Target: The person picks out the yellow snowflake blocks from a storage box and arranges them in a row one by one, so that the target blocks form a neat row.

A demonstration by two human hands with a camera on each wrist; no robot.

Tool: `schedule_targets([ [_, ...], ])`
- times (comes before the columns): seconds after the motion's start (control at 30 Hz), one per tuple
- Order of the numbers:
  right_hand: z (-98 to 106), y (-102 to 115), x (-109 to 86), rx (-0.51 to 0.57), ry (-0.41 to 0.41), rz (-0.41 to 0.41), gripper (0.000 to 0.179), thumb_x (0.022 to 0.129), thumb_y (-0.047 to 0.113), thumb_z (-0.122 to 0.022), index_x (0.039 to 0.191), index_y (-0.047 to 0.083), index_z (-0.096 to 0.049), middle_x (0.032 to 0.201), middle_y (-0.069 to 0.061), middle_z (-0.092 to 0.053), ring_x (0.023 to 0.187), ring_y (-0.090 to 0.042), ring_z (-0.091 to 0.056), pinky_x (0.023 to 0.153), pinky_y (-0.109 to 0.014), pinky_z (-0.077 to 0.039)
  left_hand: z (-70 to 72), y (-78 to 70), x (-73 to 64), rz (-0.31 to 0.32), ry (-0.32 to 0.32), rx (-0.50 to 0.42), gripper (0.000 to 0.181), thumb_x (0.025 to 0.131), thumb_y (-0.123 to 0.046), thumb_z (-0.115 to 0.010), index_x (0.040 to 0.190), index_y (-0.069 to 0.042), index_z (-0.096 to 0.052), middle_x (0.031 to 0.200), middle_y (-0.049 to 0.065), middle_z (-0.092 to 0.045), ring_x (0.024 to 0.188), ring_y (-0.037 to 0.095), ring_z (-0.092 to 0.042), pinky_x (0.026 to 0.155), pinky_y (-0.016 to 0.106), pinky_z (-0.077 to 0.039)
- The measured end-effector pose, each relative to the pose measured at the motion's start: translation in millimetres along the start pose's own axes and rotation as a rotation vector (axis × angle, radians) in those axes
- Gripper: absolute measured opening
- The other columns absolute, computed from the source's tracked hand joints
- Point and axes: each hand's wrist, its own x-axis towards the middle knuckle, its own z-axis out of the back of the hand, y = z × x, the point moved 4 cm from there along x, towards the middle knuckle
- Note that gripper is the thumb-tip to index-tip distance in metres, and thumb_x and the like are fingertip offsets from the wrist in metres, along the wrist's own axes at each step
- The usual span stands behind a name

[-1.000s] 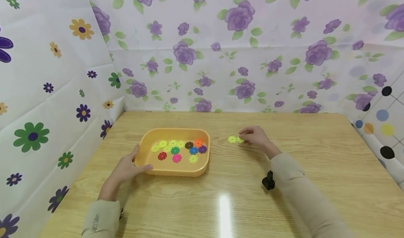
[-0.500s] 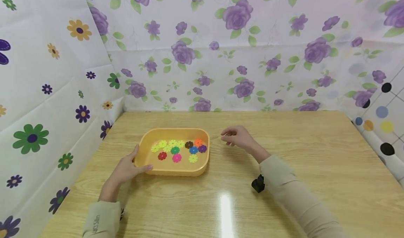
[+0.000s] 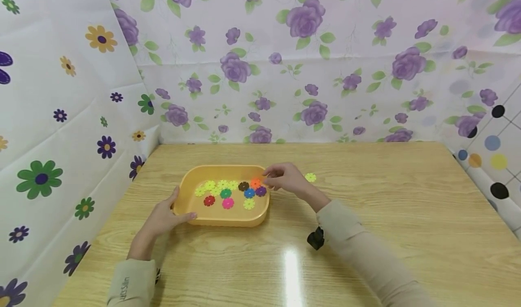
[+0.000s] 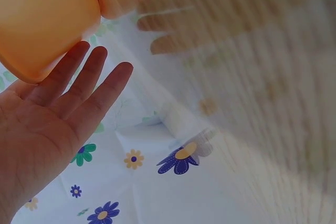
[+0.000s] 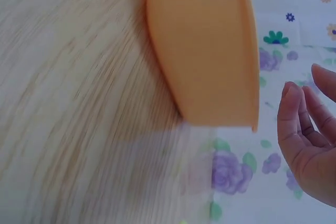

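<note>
A shallow orange plastic tray point(image 3: 228, 222) stands on the table, with several flower-shaped plastic discs lying inside. My left hand point(image 3: 160, 216) holds its near left corner, thumb at the rim and fingers against the outer wall. In the left wrist view, the fingers point(image 4: 86, 82) extend along the tray's outside. My right hand point(image 3: 286, 179) is at the tray's right rim, fingertips near an orange disc point(image 3: 255, 183). Thumb and fingers are apart, and the right wrist view shows nothing between them. A yellow disc point(image 3: 310, 177) lies on the table behind this hand.
Wood-grain table point(image 3: 386, 198) under everything. A purple-flowered cloth point(image 3: 244, 94) hangs along the back, and another flowered cloth point(image 3: 81, 171) on the left. A black wrist camera point(image 3: 316, 238) sits below the right forearm.
My right hand has let go of a yellow disc on the table and moved left to the tray. It now covers the spot where a second yellow disc lay. The left hand stays still.
</note>
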Motion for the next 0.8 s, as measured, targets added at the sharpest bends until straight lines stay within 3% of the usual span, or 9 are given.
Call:
schedule_targets([
  [0.13,-16.3,11.1,5.5,0.043,0.017,-0.004,0.022,0.086,0.010,-0.063,0.102,-0.004,-0.063,0.083,-0.012,-0.064,0.084,-0.039,-0.060,0.074,-0.044,-0.052,0.0,-0.2,-0.2,0.001,0.000,0.000,0.107,0.075,-0.042,-0.072,0.143,0.005,-0.004,0.146,0.029,-0.011,0.131,0.044,-0.016,0.103,0.055,-0.022],
  [0.27,-31.6,21.4,11.2,0.020,0.027,-0.025,0.018,0.087,0.012,-0.062,0.099,0.000,-0.065,0.084,-0.012,-0.064,0.084,-0.037,-0.061,0.073,-0.042,-0.053,-0.1,-0.1,0.0,0.005,0.002,-0.004,0.107,0.075,-0.042,-0.072,0.143,0.005,-0.004,0.146,0.029,-0.011,0.132,0.044,-0.016,0.103,0.055,-0.021],
  [0.37,-42.0,23.1,16.0,-0.024,0.051,-0.053,0.019,0.087,0.013,-0.062,0.100,0.000,-0.065,0.089,-0.017,-0.064,0.083,-0.038,-0.061,0.063,-0.032,-0.053,-0.2,0.4,0.4,0.000,0.000,-0.004,0.106,0.075,-0.041,-0.072,0.143,0.005,-0.005,0.146,0.029,-0.011,0.131,0.044,-0.016,0.103,0.055,-0.022],
  [0.5,-53.1,21.1,21.4,-0.109,0.086,-0.094,0.018,0.084,0.010,-0.064,0.099,-0.001,-0.065,0.085,-0.014,-0.065,0.080,-0.039,-0.062,0.046,-0.024,-0.043,-0.4,0.8,0.4,-0.005,-0.004,-0.005,0.106,0.075,-0.040,-0.073,0.143,0.006,-0.005,0.145,0.029,-0.012,0.131,0.045,-0.017,0.103,0.055,-0.022],
  [0.6,-58.3,17.6,26.5,-0.173,0.097,-0.116,0.018,0.080,0.004,-0.066,0.096,-0.004,-0.065,0.077,-0.007,-0.064,0.072,-0.032,-0.065,0.044,-0.025,-0.040,-0.8,0.4,0.0,-0.003,-0.003,-0.006,0.106,0.075,-0.040,-0.073,0.142,0.006,-0.005,0.145,0.030,-0.012,0.131,0.045,-0.017,0.103,0.055,-0.022],
  [0.73,-61.7,12.3,34.1,-0.213,0.105,-0.160,0.020,0.074,-0.005,-0.067,0.094,-0.007,-0.065,0.079,-0.010,-0.065,0.057,-0.018,-0.061,0.044,-0.026,-0.041,-0.5,-0.3,-0.1,-0.005,-0.002,-0.012,0.106,0.075,-0.040,-0.072,0.143,0.006,-0.005,0.146,0.029,-0.011,0.132,0.044,-0.016,0.103,0.055,-0.021],
  [0.8,-62.9,9.7,37.2,-0.223,0.105,-0.196,0.021,0.073,-0.006,-0.068,0.094,-0.008,-0.065,0.079,-0.010,-0.065,0.055,-0.017,-0.061,0.046,-0.028,-0.044,-0.3,-0.5,-0.2,-0.004,0.001,-0.016,0.105,0.075,-0.040,-0.072,0.143,0.006,-0.005,0.146,0.028,-0.011,0.132,0.044,-0.015,0.103,0.054,-0.021],
])
